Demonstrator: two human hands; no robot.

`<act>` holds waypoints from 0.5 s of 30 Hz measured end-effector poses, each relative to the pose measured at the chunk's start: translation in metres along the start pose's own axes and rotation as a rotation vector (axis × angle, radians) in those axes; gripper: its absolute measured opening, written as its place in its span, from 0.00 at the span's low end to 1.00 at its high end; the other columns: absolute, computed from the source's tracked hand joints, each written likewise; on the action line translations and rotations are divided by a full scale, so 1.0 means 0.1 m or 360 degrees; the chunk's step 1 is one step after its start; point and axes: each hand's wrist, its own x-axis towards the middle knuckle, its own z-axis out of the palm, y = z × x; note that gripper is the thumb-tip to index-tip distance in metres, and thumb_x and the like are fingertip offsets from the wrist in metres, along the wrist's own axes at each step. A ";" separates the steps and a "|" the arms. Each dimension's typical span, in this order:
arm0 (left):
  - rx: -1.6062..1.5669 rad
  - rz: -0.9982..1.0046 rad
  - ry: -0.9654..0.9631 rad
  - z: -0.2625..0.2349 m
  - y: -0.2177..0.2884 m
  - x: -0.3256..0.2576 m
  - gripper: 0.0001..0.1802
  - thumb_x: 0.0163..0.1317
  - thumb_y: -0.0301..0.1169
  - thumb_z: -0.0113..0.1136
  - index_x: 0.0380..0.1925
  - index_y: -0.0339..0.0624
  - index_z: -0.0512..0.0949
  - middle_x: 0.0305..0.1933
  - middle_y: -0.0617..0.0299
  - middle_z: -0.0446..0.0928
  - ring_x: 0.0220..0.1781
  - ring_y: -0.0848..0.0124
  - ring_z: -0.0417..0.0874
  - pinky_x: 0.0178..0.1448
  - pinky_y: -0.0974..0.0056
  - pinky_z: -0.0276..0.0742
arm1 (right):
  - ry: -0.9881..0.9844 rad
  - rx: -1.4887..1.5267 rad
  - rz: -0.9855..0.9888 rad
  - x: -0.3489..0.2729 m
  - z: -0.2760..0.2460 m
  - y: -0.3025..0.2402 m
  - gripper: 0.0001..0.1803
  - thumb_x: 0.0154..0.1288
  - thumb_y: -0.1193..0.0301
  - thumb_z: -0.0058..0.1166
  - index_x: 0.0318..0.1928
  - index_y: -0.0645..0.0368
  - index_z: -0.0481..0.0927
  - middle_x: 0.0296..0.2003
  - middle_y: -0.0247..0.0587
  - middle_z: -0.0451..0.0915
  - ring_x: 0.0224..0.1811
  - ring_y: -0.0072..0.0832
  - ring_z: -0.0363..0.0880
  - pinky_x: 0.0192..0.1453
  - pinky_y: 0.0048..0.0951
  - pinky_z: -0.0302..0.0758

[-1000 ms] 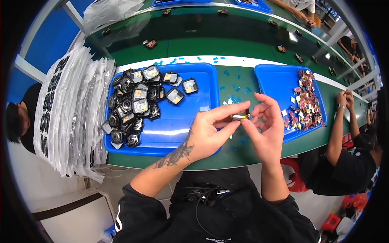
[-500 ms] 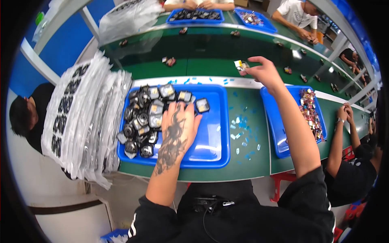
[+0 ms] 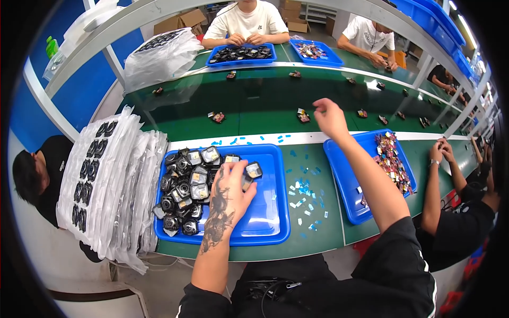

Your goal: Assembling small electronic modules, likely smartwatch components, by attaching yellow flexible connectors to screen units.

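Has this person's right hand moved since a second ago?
Yes: forward, away from the body. The right hand was on the near side of the white strip; now it shows beyond it, over the green surface.

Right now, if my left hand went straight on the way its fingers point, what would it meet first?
Most likely the square black-rimmed case with a pale face just beyond your left hand, in the rectangular blue plastic tray; depth is unclear, so contact may already exist.
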 end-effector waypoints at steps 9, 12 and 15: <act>-0.1835 -0.0376 -0.0108 0.10 0.25 0.02 0.22 0.59 0.20 0.66 0.54 0.28 0.75 0.43 0.56 0.79 0.39 0.74 0.81 0.42 0.72 0.81 | -0.0447 0.0433 -0.0793 -1.50 0.06 -1.02 0.27 0.53 0.73 0.68 0.55 0.57 0.75 0.39 0.43 0.81 0.35 0.34 0.84 0.38 0.32 0.81; -0.1770 -0.0521 -0.0236 0.12 0.24 -0.02 0.18 0.60 0.20 0.65 0.50 0.28 0.77 0.37 0.57 0.80 0.32 0.75 0.81 0.37 0.72 0.80 | -0.0287 0.0533 -0.0705 -1.59 0.03 -0.92 0.26 0.55 0.75 0.66 0.56 0.58 0.75 0.40 0.42 0.81 0.34 0.31 0.85 0.36 0.30 0.82; -0.1772 -0.0466 -0.0114 0.17 0.22 -0.06 0.07 0.65 0.22 0.60 0.42 0.31 0.78 0.36 0.58 0.81 0.32 0.73 0.83 0.34 0.71 0.81 | -0.0622 0.0972 -0.0343 -1.75 -0.24 -0.94 0.25 0.57 0.76 0.65 0.56 0.58 0.76 0.41 0.41 0.81 0.35 0.27 0.85 0.36 0.27 0.82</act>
